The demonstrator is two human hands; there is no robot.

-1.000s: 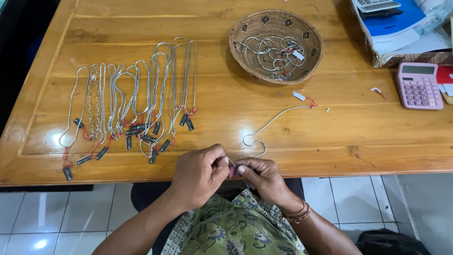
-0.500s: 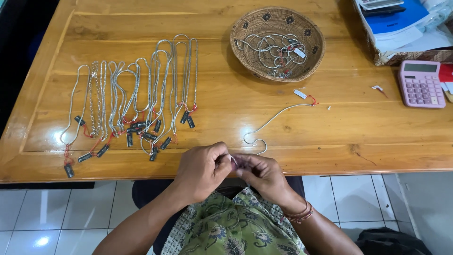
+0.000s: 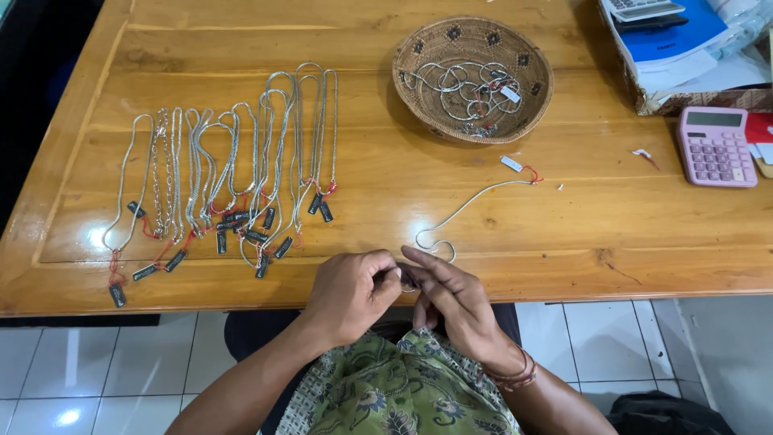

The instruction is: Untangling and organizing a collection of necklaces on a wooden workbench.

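Silver chain [image 3: 471,205] end pinched between both hands [image 3: 403,290].

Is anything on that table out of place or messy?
Mostly tidy. One chain lies apart from the neat row of chains, trailing to the hands at the table edge, and a small scrap sits loose near the calculator.

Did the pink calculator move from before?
No. The pink calculator sits at the same spot on the wooden table, right of the woven basket.
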